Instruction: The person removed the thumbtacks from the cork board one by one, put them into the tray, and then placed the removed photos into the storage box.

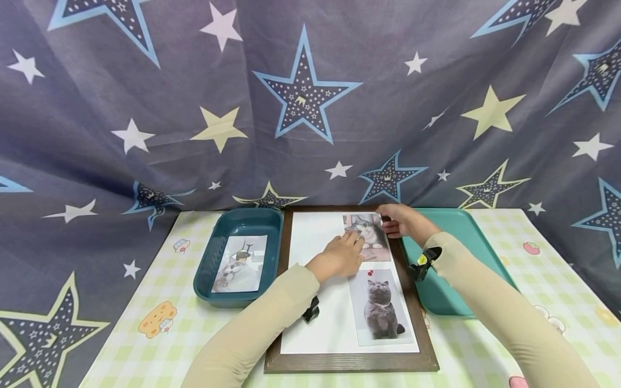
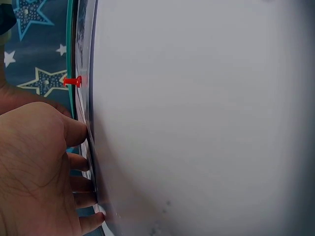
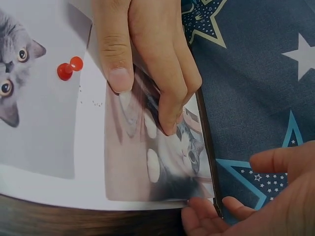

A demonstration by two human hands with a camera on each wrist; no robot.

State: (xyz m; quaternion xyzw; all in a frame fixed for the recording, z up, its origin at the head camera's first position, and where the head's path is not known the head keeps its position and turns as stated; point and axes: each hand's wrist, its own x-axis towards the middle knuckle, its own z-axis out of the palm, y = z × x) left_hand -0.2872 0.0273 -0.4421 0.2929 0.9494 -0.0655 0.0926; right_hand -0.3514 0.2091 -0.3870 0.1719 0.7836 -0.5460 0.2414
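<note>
A brown-framed whiteboard (image 1: 315, 302) lies on the table. My left hand (image 1: 339, 254) rests its fingertips on a photo of a grey-and-white cat (image 1: 373, 253) at the board's upper right; in the right wrist view its thumb and fingers press on this photo (image 3: 130, 172). My right hand (image 1: 400, 222) is at the frame's upper right corner. Its fingers touch the photo's corner, and its thumb stands apart in the right wrist view. Below, a photo of a sitting grey cat (image 1: 380, 310) has a red push pin (image 1: 370, 272) at its top edge.
Left of the board stands a dark blue basin (image 1: 204, 280) holding another cat photo (image 1: 240, 264). A green tray (image 1: 446, 299) lies to the right, partly under my right arm. The checked tablecloth (image 1: 160, 291) runs back to a star-patterned curtain (image 1: 194, 178).
</note>
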